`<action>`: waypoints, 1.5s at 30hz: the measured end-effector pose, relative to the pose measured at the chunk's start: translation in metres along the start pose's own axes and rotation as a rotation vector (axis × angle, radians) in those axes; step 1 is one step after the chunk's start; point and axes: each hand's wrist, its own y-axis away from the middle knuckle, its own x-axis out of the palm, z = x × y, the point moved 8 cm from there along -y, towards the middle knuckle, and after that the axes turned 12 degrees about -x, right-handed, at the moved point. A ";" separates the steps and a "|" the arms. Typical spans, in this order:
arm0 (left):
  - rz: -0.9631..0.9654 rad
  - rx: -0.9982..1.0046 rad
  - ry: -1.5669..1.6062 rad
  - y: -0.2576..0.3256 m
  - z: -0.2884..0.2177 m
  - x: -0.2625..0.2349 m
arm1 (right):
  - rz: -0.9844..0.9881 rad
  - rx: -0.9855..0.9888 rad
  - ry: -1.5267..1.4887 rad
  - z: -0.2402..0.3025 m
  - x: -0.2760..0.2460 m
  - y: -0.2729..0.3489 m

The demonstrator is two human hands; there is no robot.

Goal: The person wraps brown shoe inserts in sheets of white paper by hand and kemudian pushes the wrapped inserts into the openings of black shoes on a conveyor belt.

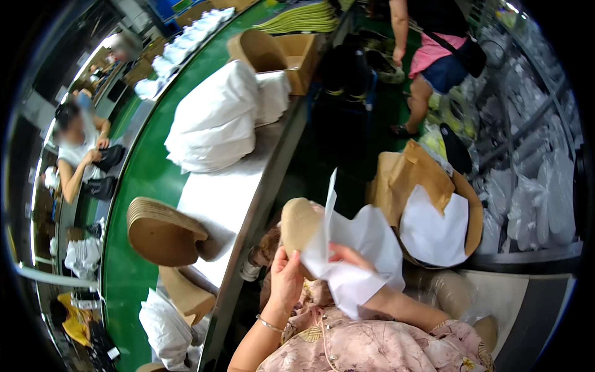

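My left hand (286, 273) is closed round the lower edge of a tan, rounded insole (299, 224), thumb toward its face. A thin white paper sheet (365, 239) lies against the insole's right side and drapes over my lap. The fingers of my right hand (351, 256) pinch this paper, partly hidden by its folds. On the bench to my left stands a nested stack of similar tan insoles (161, 232). Below the stack are more tan pieces (189, 294), beside a white paper-wrapped bundle (164, 325).
A large white-wrapped bundle (214, 118) sits farther along the metal bench edge (217, 204), near a cardboard box (300, 62). At my right, a round brown container (474, 217) holds white paper (434, 220). A green conveyor (139, 167) runs alongside; other people work nearby.
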 end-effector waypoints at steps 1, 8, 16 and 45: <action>0.019 0.014 -0.027 0.005 -0.001 -0.006 | 0.167 -0.135 0.288 0.011 0.019 -0.007; 0.099 -0.166 0.149 0.021 0.015 -0.025 | 0.474 -0.308 0.910 0.008 0.064 -0.028; 0.242 -0.115 0.011 0.028 0.014 -0.029 | 0.540 -0.073 1.005 -0.043 0.058 -0.052; 0.692 -0.052 0.179 0.041 -0.018 0.001 | 0.399 -0.017 0.309 0.007 0.094 -0.055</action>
